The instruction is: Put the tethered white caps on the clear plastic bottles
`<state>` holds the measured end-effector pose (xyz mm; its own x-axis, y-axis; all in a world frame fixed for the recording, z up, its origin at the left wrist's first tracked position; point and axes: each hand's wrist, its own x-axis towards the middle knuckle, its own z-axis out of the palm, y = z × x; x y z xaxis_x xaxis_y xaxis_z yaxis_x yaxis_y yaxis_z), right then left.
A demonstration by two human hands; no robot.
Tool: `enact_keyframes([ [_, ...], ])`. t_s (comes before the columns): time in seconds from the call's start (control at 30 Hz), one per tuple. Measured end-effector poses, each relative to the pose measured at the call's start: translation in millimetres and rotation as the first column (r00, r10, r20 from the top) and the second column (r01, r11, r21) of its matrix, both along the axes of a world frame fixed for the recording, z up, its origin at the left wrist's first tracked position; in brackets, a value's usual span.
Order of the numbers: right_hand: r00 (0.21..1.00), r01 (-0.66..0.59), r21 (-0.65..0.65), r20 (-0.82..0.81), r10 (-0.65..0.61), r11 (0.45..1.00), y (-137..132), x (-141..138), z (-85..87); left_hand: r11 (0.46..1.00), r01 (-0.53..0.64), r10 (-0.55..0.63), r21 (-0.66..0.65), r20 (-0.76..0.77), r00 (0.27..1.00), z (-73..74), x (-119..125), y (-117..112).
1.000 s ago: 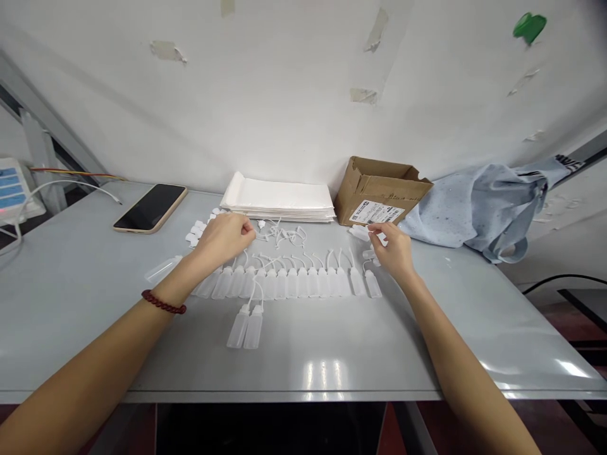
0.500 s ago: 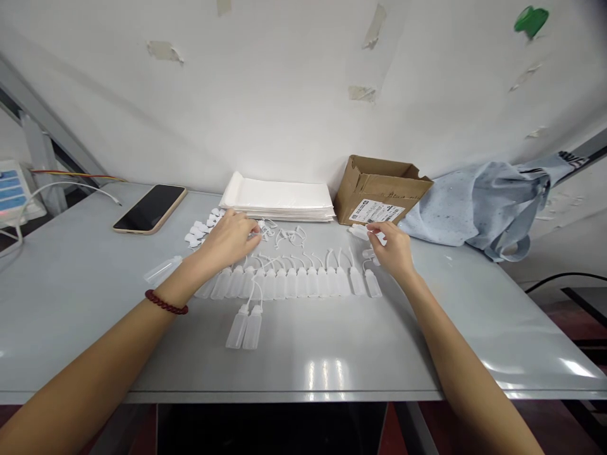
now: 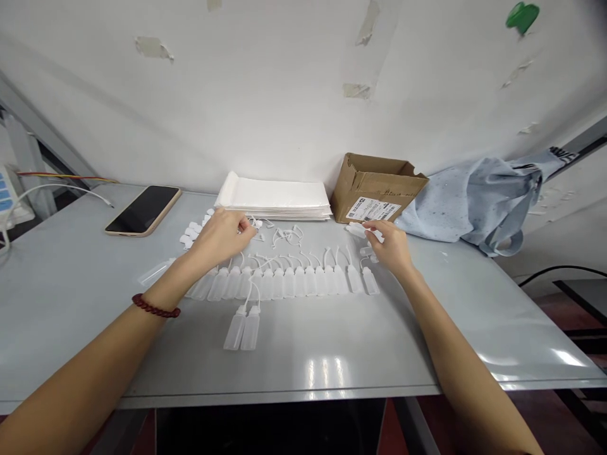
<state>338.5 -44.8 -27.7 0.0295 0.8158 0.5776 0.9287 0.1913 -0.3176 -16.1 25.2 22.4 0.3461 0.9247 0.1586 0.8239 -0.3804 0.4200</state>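
A row of several small translucent squeeze bottles (image 3: 284, 281) with tethered caps lies across the middle of the grey table (image 3: 71, 303). Two more bottles (image 3: 243, 327) lie side by side in front of the row. My left hand (image 3: 222, 232) hovers over the row's left end, fingers pinched on a small white cap (image 3: 257, 224) among loose caps (image 3: 284, 235). My right hand (image 3: 391, 245) is at the row's right end, fingers closed round a small bottle (image 3: 360, 229) beside the cardboard box. A dark red bead bracelet (image 3: 155, 305) is on my left wrist.
A stack of white bags (image 3: 275, 199) lies against the wall. An open cardboard box (image 3: 374, 189) with a label stands to its right, then a light blue cloth bag (image 3: 484, 202). A phone (image 3: 142, 210) lies at the back left, with small white bottles (image 3: 192, 229) near it.
My left hand has shifted slightly among the loose caps, still pinched. My right hand stays on the small bottle. The whole view has drifted a little to the left.
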Motion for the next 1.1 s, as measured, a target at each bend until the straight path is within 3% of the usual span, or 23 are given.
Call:
enact_keyframes([
  [0.17, 0.997, -0.061, -0.068, 0.047, 0.064, 0.996, 2, -2, -3.0, 0.987, -0.05, 0.063, -0.155, 0.082, 0.995, 3.3, 3, 0],
  [0.5, 0.999, -0.02, -0.095, 0.044, 0.024, 0.995, 10, -2, -14.7, 0.94, 0.092, -0.01, -0.327, 0.242, 0.97, 6.8, -2, 0],
  [0.77, 0.999, 0.033, -0.089, 0.002, -0.033, 0.995, 10, 1, -17.4, 0.806, 0.359, 0.04, -0.47, 0.649, 0.76, 9.8, -1, -5],
  [0.93, 0.999, 0.038, -0.014, -0.009, -0.038, 0.999, 5, -8, -5.1, 0.752, 0.461, 0.04, -0.47, 0.731, 0.681, 9.8, 1, -8],
  [1.1, 1.0, -0.022, -0.014, 0.013, 0.022, 1.0, 2, -18, 2.4, 0.737, 0.492, 0.007, -0.463, 0.733, 0.68, 9.9, 4, -12],
])
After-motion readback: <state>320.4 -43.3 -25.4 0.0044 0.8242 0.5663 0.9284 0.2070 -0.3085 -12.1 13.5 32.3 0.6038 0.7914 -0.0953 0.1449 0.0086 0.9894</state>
